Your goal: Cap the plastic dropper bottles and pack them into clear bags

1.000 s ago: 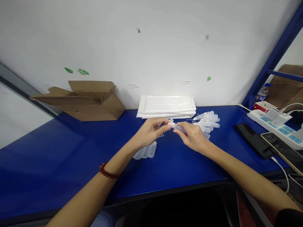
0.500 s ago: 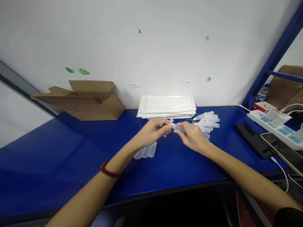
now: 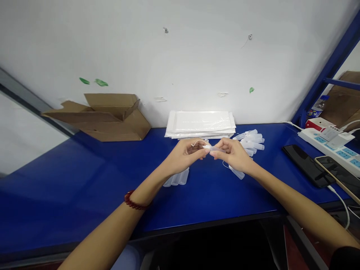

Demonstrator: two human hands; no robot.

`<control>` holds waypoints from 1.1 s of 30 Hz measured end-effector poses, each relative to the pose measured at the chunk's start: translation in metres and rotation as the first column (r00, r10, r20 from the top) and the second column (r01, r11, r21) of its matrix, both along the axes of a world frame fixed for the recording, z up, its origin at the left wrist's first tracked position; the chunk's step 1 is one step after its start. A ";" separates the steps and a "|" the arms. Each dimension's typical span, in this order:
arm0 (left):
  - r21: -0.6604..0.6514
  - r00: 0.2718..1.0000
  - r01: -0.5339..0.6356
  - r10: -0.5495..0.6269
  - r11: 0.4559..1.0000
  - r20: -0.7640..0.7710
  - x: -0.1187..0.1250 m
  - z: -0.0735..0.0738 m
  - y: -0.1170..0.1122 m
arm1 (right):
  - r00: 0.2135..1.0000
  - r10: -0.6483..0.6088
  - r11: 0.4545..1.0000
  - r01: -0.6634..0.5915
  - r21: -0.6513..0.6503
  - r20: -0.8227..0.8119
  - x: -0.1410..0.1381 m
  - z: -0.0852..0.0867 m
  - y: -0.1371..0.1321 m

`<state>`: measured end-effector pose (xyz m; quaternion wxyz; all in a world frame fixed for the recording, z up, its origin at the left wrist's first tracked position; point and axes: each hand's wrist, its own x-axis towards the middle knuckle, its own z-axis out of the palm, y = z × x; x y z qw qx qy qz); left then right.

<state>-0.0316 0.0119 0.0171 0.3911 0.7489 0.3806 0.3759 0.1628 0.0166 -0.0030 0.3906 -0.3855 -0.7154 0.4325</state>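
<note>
My left hand (image 3: pixel 185 153) pinches a small white nozzle piece (image 3: pixel 206 147), with a thin white strap (image 3: pixel 197 142) curving over the fingers. My right hand (image 3: pixel 234 153) grips a small translucent plastic bottle (image 3: pixel 218 149) lying roughly level, its end meeting the nozzle piece between the two hands. Whether the two parts are fully joined I cannot tell. Below my left hand several translucent bottles (image 3: pixel 177 177) lie side by side. One bottle with a thin loop (image 3: pixel 237 172) rests just under my right hand. Beyond it is a pile of several similar bottles (image 3: pixel 253 141).
A stack of white packets (image 3: pixel 201 123) lies against the wall. An open cardboard box (image 3: pixel 120 125) stands at the back left of the blue table (image 3: pixel 112 180). At the right are a black phone (image 3: pixel 305 165), a second phone (image 3: pixel 337 172) and a white power strip (image 3: pixel 332 148) with cables.
My right hand has changed its grip, with its fingers now curled round the bottle from the right. A bottle now shows beneath that hand. The view has shifted slightly.
</note>
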 end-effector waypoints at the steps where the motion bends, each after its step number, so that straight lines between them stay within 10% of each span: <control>1: -0.009 1.000 -0.009 0.009 1.000 -0.003 0.001 -0.001 0.001 | 0.996 -0.053 0.992 0.044 0.115 0.078 -0.001 -0.002 -0.001; 7: -0.063 0.993 -0.002 -0.005 0.998 -0.118 -0.001 0.000 0.005 | 0.878 -0.274 0.817 -0.003 0.577 0.392 -0.003 -0.014 -0.004; 13: -0.016 0.985 0.045 -0.047 0.999 -0.165 -0.004 0.001 0.005 | 0.852 -0.313 0.767 -0.034 0.640 0.420 -0.003 -0.016 -0.006; 23: -0.095 1.000 -0.006 0.004 0.995 -0.020 0.000 -0.013 0.010 | 1.000 0.001 0.999 -0.003 -0.054 -0.026 -0.007 -0.005 0.000; 27: -0.057 0.997 -0.074 0.074 0.996 -0.002 0.004 -0.015 0.007 | 0.960 0.051 0.884 -0.171 -0.435 -0.274 -0.007 0.002 0.002; 33: 0.147 0.989 -0.076 0.094 0.986 -0.114 0.012 -0.014 0.000 | 0.946 0.101 0.700 -0.288 -0.654 -0.309 0.005 0.012 0.008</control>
